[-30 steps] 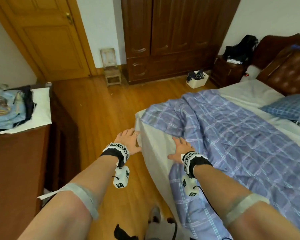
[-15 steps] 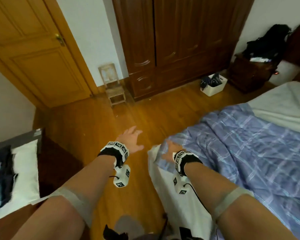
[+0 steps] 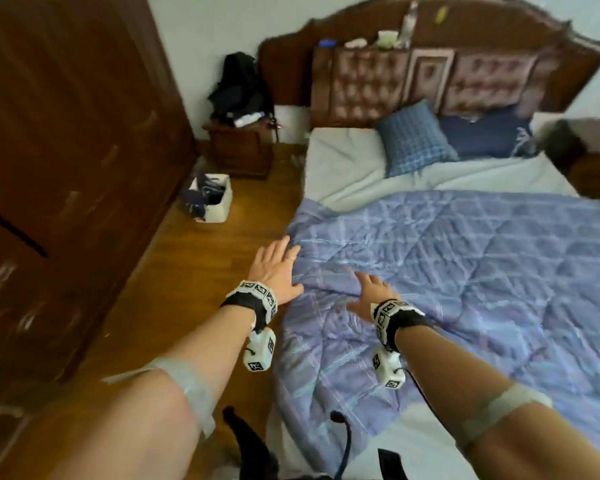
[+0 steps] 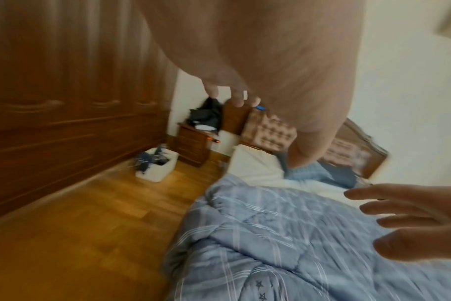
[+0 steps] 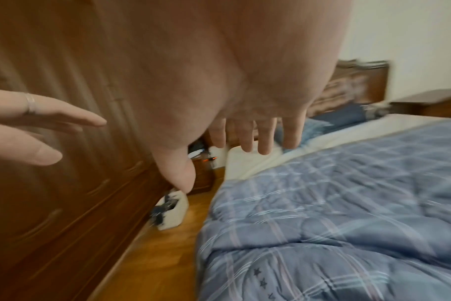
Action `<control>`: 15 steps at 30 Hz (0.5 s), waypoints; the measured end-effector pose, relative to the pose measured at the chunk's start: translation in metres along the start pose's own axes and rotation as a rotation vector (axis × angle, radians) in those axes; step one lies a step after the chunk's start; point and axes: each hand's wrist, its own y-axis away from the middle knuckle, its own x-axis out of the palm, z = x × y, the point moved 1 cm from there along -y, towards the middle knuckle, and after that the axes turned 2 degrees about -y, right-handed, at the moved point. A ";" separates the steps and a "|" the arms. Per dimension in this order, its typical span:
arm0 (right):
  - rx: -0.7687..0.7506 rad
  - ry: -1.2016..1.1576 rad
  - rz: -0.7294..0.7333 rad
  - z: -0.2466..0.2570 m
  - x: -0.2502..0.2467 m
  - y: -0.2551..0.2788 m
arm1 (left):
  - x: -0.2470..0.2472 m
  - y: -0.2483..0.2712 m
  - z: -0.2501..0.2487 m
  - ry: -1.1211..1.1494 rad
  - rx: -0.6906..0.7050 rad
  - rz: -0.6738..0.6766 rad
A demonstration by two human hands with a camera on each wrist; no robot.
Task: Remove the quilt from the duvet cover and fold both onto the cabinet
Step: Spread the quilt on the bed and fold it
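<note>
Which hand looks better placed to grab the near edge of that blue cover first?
Probably the left hand: it hangs open right over the duvet cover's side edge by the floor. The right hand, also open, is further in over the flat middle, with no edge to grasp.

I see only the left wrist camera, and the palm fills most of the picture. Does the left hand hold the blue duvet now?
Observer: No. In the head view the left hand lies open with straight fingers at the left edge of the duvet and grips nothing. I cannot tell if it touches the cloth.
Operator: Of the right hand I see only some fingers. What is it doing?
Observer: The head view shows the right hand spread over the duvet, nearer to the person than the left hand. In the right wrist view its fingers are straight and hold nothing.
</note>
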 end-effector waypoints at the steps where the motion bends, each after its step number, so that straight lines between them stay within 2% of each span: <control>1: 0.078 -0.050 -0.034 0.002 -0.001 0.006 | -0.009 -0.017 0.002 -0.025 0.102 -0.009; 6: 0.391 -0.231 -0.193 0.006 -0.006 0.068 | -0.047 -0.060 -0.025 -0.082 0.567 0.006; 10: 0.628 -0.357 -0.266 -0.013 0.017 0.124 | -0.046 -0.053 -0.065 -0.038 0.752 -0.002; 15: 0.836 -0.608 -0.247 -0.037 0.104 0.169 | -0.005 -0.015 -0.097 -0.137 0.918 0.115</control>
